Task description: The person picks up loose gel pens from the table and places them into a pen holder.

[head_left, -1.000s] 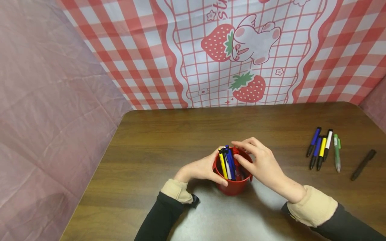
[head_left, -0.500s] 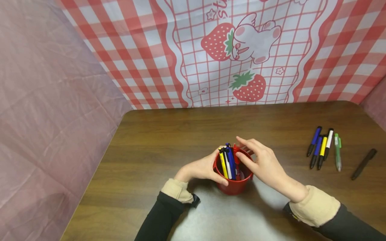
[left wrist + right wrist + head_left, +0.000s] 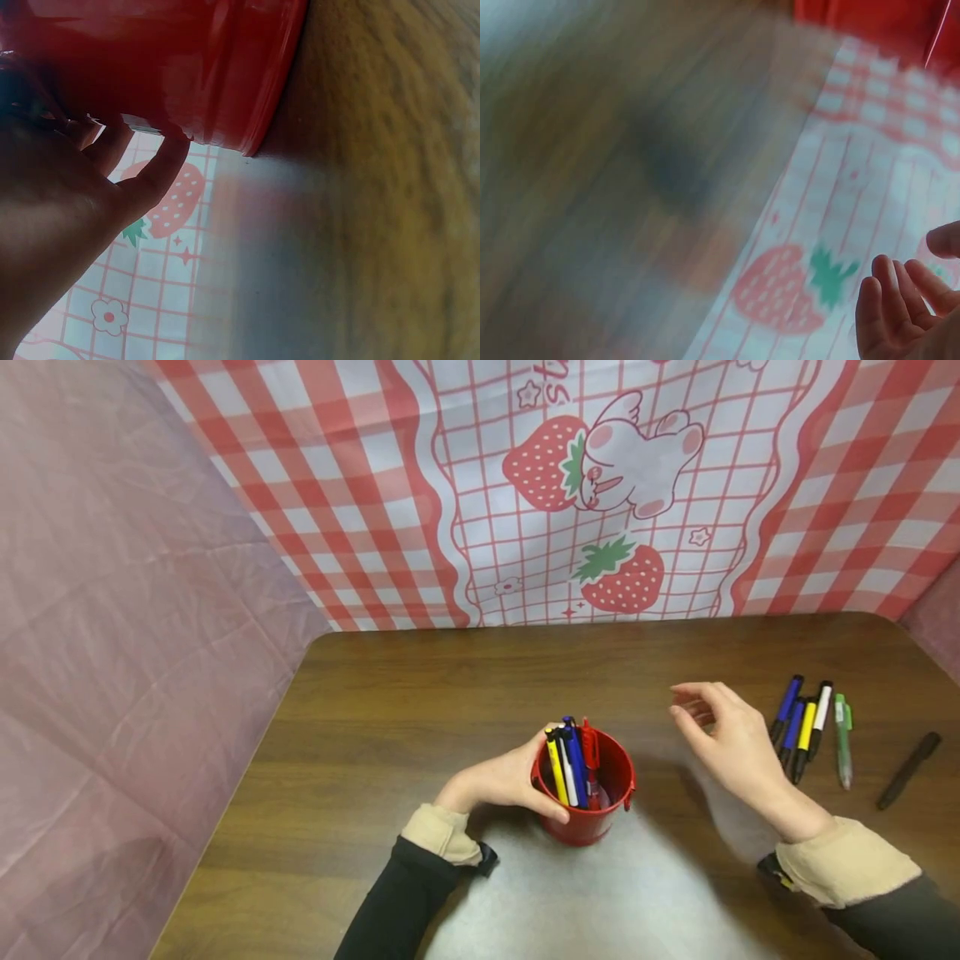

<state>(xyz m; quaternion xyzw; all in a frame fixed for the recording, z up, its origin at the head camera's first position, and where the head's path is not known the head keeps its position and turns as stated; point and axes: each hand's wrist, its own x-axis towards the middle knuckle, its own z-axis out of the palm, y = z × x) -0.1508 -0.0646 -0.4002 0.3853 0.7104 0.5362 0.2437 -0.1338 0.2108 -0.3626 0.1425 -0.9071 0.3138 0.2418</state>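
**Left hand (image 3: 510, 777) grips a red bucket (image 3: 581, 831) while the right hand (image 3: 731, 739) hangs empty**

The red bucket stands on the brown wooden surface (image 3: 375, 718), in front of the person. The left hand wraps its left side, the thumb lying across the outside near the rim. In the left wrist view, bent fingers (image 3: 154, 176) press against the bucket's glossy wall.

Inside the bucket, pens lean with their tops above the rim: a yellow pen (image 3: 557, 768) at the left, then a white pen (image 3: 567, 774), blue among them (image 3: 576, 760), and a red pen (image 3: 592, 760) to the right. How many blue ones there are is hard to tell.

The right hand is raised over the surface between the bucket and the loose pens, touching neither. Its fingers (image 3: 889, 289) are loosely bent, the thumb apart from them, holding nothing.

Near it, on the right, a small group lies on the surface: two blue pens (image 3: 787, 702), a second yellow pen (image 3: 805, 731) and a second white pen (image 3: 821, 706), with a green pen (image 3: 843, 743) just beside them. Farther right, a black pen (image 3: 909, 771) lies apart, slanted.

Behind the surface hangs a red-and-white checked cloth (image 3: 330, 485) printed with strawberries. Both dark sleeves (image 3: 401, 893) end in beige cuffs (image 3: 847, 864).
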